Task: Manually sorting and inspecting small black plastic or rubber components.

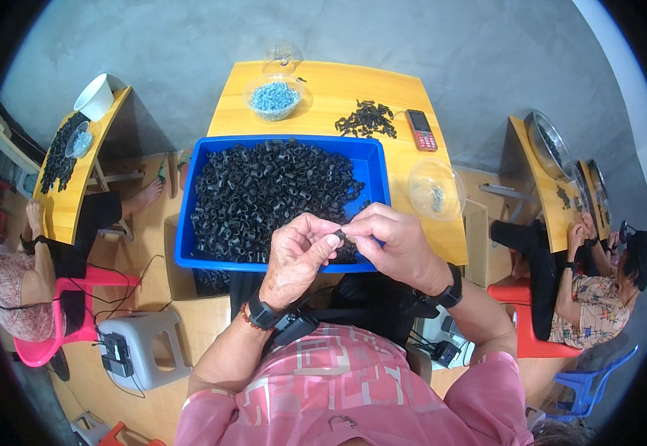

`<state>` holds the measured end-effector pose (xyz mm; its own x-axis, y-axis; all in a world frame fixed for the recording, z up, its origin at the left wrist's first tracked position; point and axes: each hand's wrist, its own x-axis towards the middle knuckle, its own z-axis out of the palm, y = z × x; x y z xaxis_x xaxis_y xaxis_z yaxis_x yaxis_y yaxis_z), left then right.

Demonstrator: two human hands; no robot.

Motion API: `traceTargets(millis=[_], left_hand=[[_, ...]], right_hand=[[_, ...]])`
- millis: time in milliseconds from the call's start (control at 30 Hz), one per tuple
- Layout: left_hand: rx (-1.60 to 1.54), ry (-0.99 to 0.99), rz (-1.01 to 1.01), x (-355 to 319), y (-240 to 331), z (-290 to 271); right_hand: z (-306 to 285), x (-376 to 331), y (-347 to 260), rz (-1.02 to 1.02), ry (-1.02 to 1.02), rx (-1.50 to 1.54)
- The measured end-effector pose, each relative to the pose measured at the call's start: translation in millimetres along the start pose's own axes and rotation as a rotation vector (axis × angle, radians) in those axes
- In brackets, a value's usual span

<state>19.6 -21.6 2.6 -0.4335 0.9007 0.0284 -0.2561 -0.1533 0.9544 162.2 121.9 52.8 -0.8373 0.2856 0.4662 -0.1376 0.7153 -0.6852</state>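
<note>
My left hand (297, 256) and my right hand (392, 241) meet over the near edge of a blue tray (190, 223), fingertips pinched together on one small black ring-shaped part (339, 236). The tray is heaped with many such black rings (264, 189). It rests on the front of a small yellow table (323, 89). Both wrists wear black bands.
On the table: a clear bowl of pale blue screws (274, 98), a loose pile of black pieces (368, 119), a red phone (420, 130), a clear near-empty bowl (436, 189). Other people sit at tables left (11, 286) and right (598, 297). A grey stool (141, 346) stands lower left.
</note>
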Motion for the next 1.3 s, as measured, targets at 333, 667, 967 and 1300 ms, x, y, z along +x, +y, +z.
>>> traceTargets(millis=[333, 667, 967, 1300], left_hand=[[-0.147, -0.009, 0.009, 3, -8, -6], [-0.226, -0.003, 0.036, 2, -5, -4], [-0.211, 0.001, 0.021, 2, -3, -2], [-0.125, 0.022, 0.053, 2, -5, -2]], right_hand=[[7, -3, 2, -0.025, -0.015, 0.015], [11, -5, 6, 0.136, 0.050, 0.253], [12, 1, 4, 0.125, 0.069, 0.183], [9, 0, 12, 0.190, 0.055, 0.275]])
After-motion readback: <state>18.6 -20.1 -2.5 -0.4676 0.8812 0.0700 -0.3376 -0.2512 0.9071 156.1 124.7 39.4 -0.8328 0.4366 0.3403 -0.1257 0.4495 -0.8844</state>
